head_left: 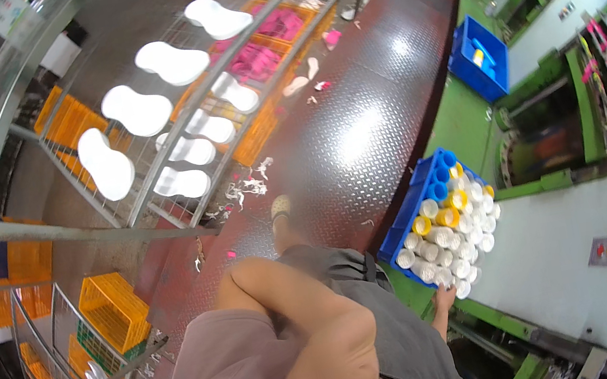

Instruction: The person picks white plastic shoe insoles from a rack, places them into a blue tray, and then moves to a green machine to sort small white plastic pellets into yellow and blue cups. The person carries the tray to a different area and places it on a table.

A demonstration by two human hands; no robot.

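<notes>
My right hand (445, 297) is at the near end of a blue crate (391, 243), against the white cylindrical pieces (459, 269) heaped there. Its fingers are small in view and partly hidden among them, so their grip does not show. Several pieces in the heap have yellow ends (447, 217). At the crate's far end lie blue tubes (440, 166). My left arm (324, 314), bare below a mauve sleeve, is bent close in front of me; its hand is out of view.
Green and white machines (551, 228) line the right side, with another blue crate (473, 73) farther along. On the left, metal racks (208, 101) carry white sole-shaped pieces (172, 61) and orange baskets (111, 310). White scraps (247, 188) litter the dark red tread-plate floor (357, 124).
</notes>
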